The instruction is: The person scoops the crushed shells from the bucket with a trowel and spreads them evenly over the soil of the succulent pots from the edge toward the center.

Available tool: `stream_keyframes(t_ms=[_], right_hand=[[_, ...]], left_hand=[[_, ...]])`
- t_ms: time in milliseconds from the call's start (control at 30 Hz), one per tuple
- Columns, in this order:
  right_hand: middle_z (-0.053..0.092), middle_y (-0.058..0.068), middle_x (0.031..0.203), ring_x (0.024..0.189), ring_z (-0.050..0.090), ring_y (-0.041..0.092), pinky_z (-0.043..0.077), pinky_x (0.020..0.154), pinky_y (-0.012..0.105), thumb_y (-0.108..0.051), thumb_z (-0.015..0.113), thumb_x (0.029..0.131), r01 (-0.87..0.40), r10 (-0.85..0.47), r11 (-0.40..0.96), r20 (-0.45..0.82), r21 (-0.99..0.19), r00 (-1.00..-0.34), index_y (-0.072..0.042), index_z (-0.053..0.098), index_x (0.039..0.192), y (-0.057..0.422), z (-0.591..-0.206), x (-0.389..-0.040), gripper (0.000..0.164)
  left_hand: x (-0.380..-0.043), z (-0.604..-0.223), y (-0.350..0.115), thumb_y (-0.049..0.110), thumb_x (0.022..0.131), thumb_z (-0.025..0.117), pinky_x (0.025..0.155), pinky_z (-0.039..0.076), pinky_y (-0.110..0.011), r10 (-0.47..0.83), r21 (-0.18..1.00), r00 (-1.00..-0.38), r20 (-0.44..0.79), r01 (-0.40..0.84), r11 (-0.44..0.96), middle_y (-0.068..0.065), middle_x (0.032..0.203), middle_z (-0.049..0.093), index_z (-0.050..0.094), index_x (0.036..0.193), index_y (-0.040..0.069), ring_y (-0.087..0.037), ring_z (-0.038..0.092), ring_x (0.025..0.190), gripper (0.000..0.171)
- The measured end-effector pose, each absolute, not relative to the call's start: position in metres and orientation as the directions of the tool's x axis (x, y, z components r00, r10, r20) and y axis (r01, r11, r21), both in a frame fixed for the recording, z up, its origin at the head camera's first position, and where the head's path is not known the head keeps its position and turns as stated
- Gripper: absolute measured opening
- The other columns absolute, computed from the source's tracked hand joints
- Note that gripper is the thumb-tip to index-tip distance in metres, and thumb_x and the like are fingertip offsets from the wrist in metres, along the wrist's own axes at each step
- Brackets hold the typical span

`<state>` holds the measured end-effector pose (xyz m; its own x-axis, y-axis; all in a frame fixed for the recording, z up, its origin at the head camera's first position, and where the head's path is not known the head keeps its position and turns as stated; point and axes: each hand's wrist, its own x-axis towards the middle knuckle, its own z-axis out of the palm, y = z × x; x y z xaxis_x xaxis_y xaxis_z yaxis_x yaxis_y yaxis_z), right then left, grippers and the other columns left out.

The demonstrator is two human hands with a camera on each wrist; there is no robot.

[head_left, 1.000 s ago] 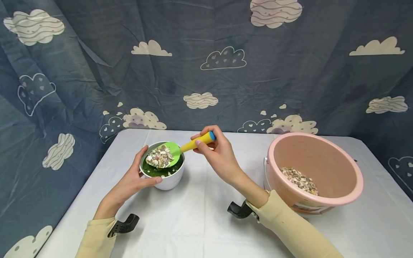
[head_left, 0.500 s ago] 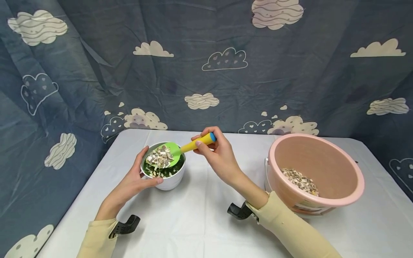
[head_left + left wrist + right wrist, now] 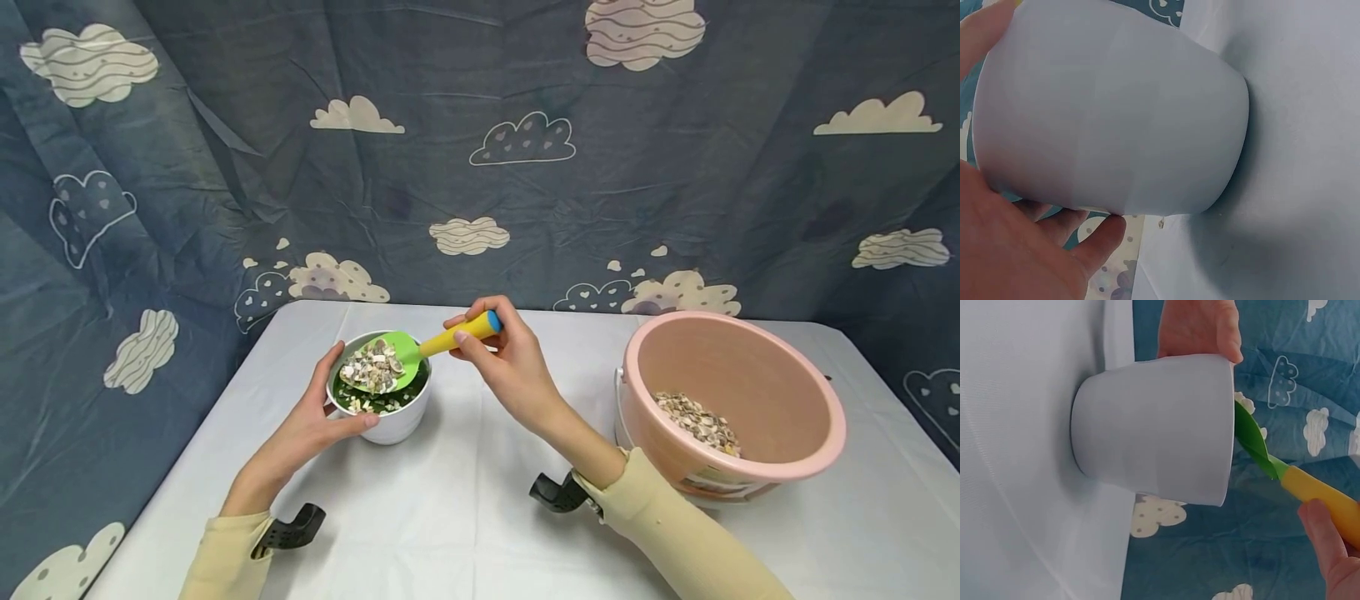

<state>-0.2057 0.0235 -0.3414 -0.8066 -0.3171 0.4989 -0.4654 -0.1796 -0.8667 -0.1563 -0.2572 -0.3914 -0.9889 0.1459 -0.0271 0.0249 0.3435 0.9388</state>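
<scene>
At the left of the head view, a white plant pot (image 3: 393, 429) stands upright on the white-covered table. My left hand (image 3: 303, 429) grips its left side, the thumb at the near rim and the fingers round the far side. My right hand (image 3: 513, 371) holds a small garden trowel (image 3: 411, 354) by its yellow, blue-tipped handle. The trowel's green blade slants down into the pot's mouth, bearing a heap of pale and brown mixed bits (image 3: 371, 367). Below the blade, dark green shows inside the pot with pale bits scattered on it. In the right wrist view, the blade (image 3: 1250, 437) dips past the rim.
To the right of my right forearm stands a large pink bucket (image 3: 750, 358), with more of the mixed bits (image 3: 697, 421) at its bottom. Its white handle (image 3: 620, 408) hangs on the left side. A dark cloud-print cloth (image 3: 480, 192) hangs behind the table.
More pale bits now lie on the green inside the pot, which looks darker and rougher than a second ago. The trowel and both hands have stayed nearly still.
</scene>
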Motion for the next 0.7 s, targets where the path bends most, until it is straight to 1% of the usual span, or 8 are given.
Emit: stream_keyframes(t_ms=[100,233,400,567,700], right_hand=[[0.064,0.016,0.114,0.100,0.066,0.030,0.055,0.082,0.039,0.000,0.060,0.097,-0.472,-0.321,-0.185,0.507,-0.862,-0.800,0.001,0.049,0.112,0.0235,-0.3413,-0.2056,0.019],[0.064,0.018,0.115,0.101,0.065,0.031,0.055,0.084,0.039,0.001,0.059,0.097,-0.473,-0.325,-0.193,0.511,-0.859,-0.796,0.002,0.048,0.112,0.0235,-0.3424,-0.2060,0.019],[0.063,0.019,0.116,0.101,0.064,0.032,0.054,0.085,0.039,0.002,0.057,0.097,-0.468,-0.330,-0.207,0.511,-0.859,-0.794,0.002,0.047,0.113,0.0234,-0.3435,-0.2061,0.018],[0.062,0.018,0.117,0.102,0.064,0.032,0.054,0.086,0.040,0.002,0.056,0.098,-0.451,-0.342,-0.220,0.501,-0.865,-0.795,0.002,0.047,0.113,0.0236,-0.3439,-0.2055,0.018],[0.062,0.018,0.117,0.103,0.064,0.032,0.054,0.086,0.040,0.002,0.056,0.098,-0.454,-0.346,-0.220,0.504,-0.863,-0.791,0.002,0.047,0.114,0.0227,-0.3450,-0.2055,0.018]], left_hand=[[-0.1556,-0.3917,-0.2597,0.023,0.085,0.078,0.107,0.026,-0.060,0.163,0.947,-0.986,-0.040,0.015,0.322,-0.009,0.163,0.000,0.001,0.159,0.030,-0.046,0.019,0.141,0.107],[-0.1554,-0.3907,-0.2607,0.025,0.085,0.078,0.106,0.029,-0.058,0.165,0.947,-0.985,-0.056,-0.001,0.321,-0.008,0.162,0.000,0.002,0.158,0.032,-0.048,0.022,0.140,0.106],[-0.1551,-0.3893,-0.2587,0.028,0.084,0.079,0.104,0.033,-0.057,0.146,0.935,-0.988,-0.052,0.003,0.356,-0.008,0.162,-0.001,0.003,0.158,0.029,-0.046,0.027,0.138,0.106],[-0.1536,-0.3883,-0.2571,0.026,0.083,0.080,0.105,0.033,-0.057,0.139,0.931,-0.990,-0.039,0.014,0.366,-0.007,0.162,0.000,0.004,0.158,0.027,-0.042,0.026,0.139,0.106],[-0.1526,-0.3881,-0.2563,0.025,0.083,0.080,0.105,0.033,-0.057,0.133,0.933,-0.991,-0.034,0.017,0.359,-0.007,0.162,0.000,0.004,0.158,0.026,-0.043,0.025,0.139,0.107]])
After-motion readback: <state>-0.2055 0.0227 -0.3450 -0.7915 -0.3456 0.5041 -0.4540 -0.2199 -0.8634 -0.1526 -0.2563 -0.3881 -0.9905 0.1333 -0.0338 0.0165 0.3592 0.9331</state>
